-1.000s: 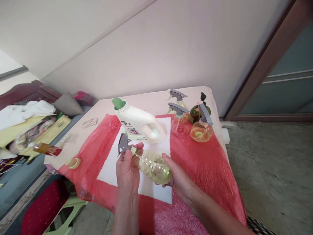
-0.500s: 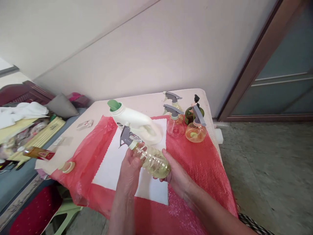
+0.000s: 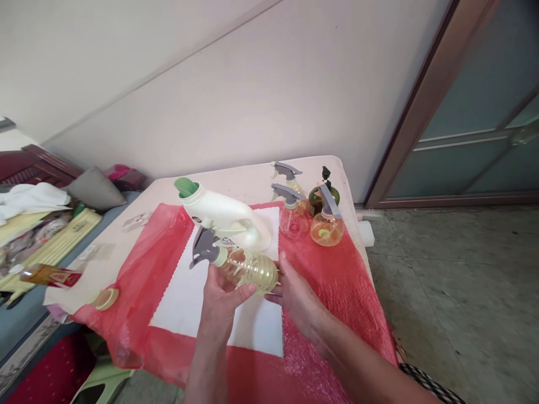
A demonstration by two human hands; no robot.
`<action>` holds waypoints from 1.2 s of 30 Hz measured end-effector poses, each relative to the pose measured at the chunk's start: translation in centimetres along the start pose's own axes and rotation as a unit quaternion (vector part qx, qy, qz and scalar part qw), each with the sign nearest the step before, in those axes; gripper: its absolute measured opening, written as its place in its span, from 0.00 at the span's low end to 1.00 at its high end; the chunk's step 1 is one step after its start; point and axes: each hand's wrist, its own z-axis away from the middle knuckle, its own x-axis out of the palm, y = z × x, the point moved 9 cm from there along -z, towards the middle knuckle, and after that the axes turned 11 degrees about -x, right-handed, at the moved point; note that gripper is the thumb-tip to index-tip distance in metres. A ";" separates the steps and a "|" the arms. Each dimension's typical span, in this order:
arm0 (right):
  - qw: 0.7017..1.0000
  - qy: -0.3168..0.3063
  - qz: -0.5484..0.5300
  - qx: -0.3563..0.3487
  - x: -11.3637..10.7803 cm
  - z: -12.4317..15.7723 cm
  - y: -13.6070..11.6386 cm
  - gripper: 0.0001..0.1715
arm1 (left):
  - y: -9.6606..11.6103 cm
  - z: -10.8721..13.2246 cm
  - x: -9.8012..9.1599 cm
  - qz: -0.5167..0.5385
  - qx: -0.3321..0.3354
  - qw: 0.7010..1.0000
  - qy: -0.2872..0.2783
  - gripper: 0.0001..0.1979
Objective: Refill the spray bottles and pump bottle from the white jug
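A clear yellowish spray bottle (image 3: 252,270) with a grey trigger head lies tilted sideways in the air above a white cloth (image 3: 181,297). My left hand (image 3: 223,297) grips it near the neck, thumb across its side. At the bottle's base is my right hand (image 3: 297,292), its fingers spread and partly behind the bottle. Just beyond them a large white jug (image 3: 227,216) with a green spout rests on the cloth. To the right stand a pink spray bottle (image 3: 293,220), an orange one (image 3: 327,229), a yellowish one and a dark green pump bottle (image 3: 315,201).
Red plastic sheeting (image 3: 332,269) covers much of the table. A roll of tape (image 3: 106,299), a small packet (image 3: 137,221) and an amber bottle (image 3: 50,275) are at the left. A chair (image 3: 54,365) stands at the lower left.
The held spray bottle has turned closer to level. My left thumb now stretches along its side, and my right fingers have loosened and spread at its base. The view has shifted slightly right.
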 end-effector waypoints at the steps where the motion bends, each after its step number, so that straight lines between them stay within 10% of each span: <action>1: 0.999 0.005 0.029 -0.036 -0.3 -0.1 -0.7 0.36 | 0.2 0.0 -0.1 0.001 0.010 1.000 0.009 0.40; 6: 0.944 0.063 0.230 -0.226 -1.2 0.5 -4.8 0.20 | 0.2 -0.3 -0.4 -0.008 0.022 0.999 0.028 0.39; 12: 0.783 -0.003 0.490 -0.384 2.1 2.4 -5.8 0.36 | -0.6 -0.5 0.3 -0.065 0.020 0.997 0.038 0.34; 16: 0.735 -0.009 0.563 -0.378 2.5 2.4 -5.5 0.40 | -1.2 -0.1 1.3 -0.124 0.030 0.991 0.040 0.27; 25: 0.702 0.106 0.614 -0.343 -1.0 1.5 -9.2 0.32 | -3.2 0.6 5.5 -0.116 -0.003 0.989 -0.094 0.30; 36: 0.824 0.168 0.451 -0.300 -7.2 -0.6 -9.1 0.39 | -3.9 0.2 6.0 -0.259 0.025 0.962 -0.077 0.31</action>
